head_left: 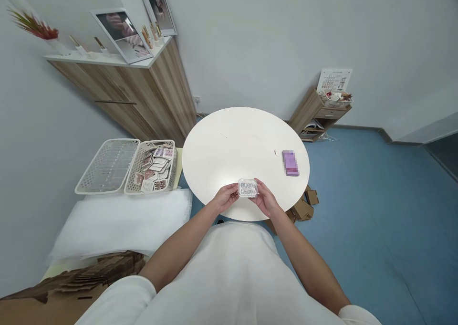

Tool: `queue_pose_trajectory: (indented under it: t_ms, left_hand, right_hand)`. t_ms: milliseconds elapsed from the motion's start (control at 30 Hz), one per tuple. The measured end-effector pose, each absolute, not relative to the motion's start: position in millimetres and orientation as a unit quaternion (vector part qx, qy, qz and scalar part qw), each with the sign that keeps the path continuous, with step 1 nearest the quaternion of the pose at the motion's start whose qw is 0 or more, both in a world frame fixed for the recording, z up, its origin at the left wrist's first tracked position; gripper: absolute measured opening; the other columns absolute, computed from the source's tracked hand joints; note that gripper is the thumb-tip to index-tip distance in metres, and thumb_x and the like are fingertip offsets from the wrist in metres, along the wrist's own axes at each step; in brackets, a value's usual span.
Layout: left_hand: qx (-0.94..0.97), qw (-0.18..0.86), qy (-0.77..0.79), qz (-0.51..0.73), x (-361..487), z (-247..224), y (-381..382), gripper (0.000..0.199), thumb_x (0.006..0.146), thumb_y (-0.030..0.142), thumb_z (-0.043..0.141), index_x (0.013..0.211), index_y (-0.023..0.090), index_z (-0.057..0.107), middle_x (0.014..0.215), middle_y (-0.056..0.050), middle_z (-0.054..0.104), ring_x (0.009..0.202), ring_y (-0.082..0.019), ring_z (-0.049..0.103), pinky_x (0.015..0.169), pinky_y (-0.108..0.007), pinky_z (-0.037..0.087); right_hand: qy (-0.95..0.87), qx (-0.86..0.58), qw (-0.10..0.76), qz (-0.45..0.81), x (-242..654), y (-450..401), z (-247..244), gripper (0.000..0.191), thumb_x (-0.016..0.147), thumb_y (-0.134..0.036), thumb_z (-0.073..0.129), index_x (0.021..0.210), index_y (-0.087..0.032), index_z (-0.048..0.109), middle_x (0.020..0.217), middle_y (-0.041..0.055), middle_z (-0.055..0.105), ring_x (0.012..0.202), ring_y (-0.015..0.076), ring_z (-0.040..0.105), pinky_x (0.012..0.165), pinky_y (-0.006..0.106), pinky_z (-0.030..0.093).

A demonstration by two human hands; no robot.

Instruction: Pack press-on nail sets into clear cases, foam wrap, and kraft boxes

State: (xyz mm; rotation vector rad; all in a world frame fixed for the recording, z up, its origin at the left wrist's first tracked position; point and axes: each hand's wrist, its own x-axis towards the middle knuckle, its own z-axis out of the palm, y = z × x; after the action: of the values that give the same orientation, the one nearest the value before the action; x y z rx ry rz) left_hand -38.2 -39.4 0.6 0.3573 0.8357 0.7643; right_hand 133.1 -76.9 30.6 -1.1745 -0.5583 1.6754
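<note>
White round-edged tabletop (pixel 222 148) stands before a pale wall; a pixelated purple pack (pixel 290 163) lies near its right edge. A clear plastic case (pixel 247 186) with small pieces in two rows is above the tabletop's near edge, left hand (pixel 226 197) gripping its left end, right hand (pixel 266 199) its right.

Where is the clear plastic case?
In the head view, the clear plastic case is held between the left hand and right hand, over the near side of the white table.
</note>
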Motion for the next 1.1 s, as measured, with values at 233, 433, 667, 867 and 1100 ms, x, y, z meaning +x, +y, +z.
queue_pose_trajectory:
  t_ms: [233, 433, 667, 867, 1100]
  left_hand:
    - [0.176, 0.806, 0.406, 0.393, -9, 5, -41, 0.02, 0.068, 0.017, 0.068, 0.088, 0.014, 0.066, 0.076, -0.004, 0.063, 0.063, -0.006, 0.054, 0.062, -0.019, 0.045]
    - [0.214, 0.779, 0.451, 0.379, 12, 3, -47, 0.02, 0.072, 0.025, 0.064, 0.09, 0.016, 0.064, 0.086, -0.006, 0.063, 0.069, -0.008, 0.055, 0.067, -0.021, 0.044]
    - [0.345, 0.712, 0.534, 0.298, 26, 6, -67, 0.044, 0.068, 0.045, 0.063, 0.104, 0.02, 0.06, 0.097, -0.009, 0.063, 0.083, -0.016, 0.058, 0.071, -0.026, 0.042]
    - [0.397, 0.66, 0.559, 0.306, 31, 7, -76, 0.039, 0.069, 0.045, 0.062, 0.095, 0.016, 0.065, 0.082, -0.007, 0.065, 0.074, -0.014, 0.057, 0.072, -0.027, 0.041]
    - [0.387, 0.634, 0.582, 0.331, 28, -3, -73, 0.033, 0.067, 0.041, 0.065, 0.086, 0.014, 0.065, 0.075, -0.005, 0.063, 0.065, -0.012, 0.052, 0.068, -0.026, 0.042]
  right_hand:
    - [-0.217, -0.464, 0.469, 0.72, 169, -86, 34, 0.033, 0.072, -0.039, 0.061, 0.101, -0.025, 0.056, 0.105, 0.0044, 0.062, 0.083, 0.0169, 0.063, 0.08, 0.038, 0.05]
    - [-0.215, -0.505, 0.459, 0.698, 188, -85, 22, 0.038, 0.067, -0.029, 0.067, 0.102, -0.022, 0.055, 0.086, 0.0026, 0.065, 0.074, 0.0148, 0.063, 0.081, 0.037, 0.051]
    - [-0.223, -0.523, 0.466, 0.678, 200, -86, 3, 0.043, 0.064, -0.032, 0.067, 0.104, -0.022, 0.053, 0.083, 0.0016, 0.064, 0.078, 0.0153, 0.062, 0.08, 0.037, 0.051]
    - [-0.239, -0.526, 0.462, 0.672, 198, -86, -1, 0.048, 0.062, -0.036, 0.068, 0.105, -0.024, 0.053, 0.097, 0.0029, 0.058, 0.089, 0.0163, 0.058, 0.077, 0.034, 0.052]
    - [-0.271, -0.562, 0.45, 0.639, 190, -75, -14, 0.048, 0.058, -0.035, 0.071, 0.101, -0.021, 0.054, 0.079, 0.0005, 0.057, 0.077, 0.0157, 0.058, 0.075, 0.036, 0.05]
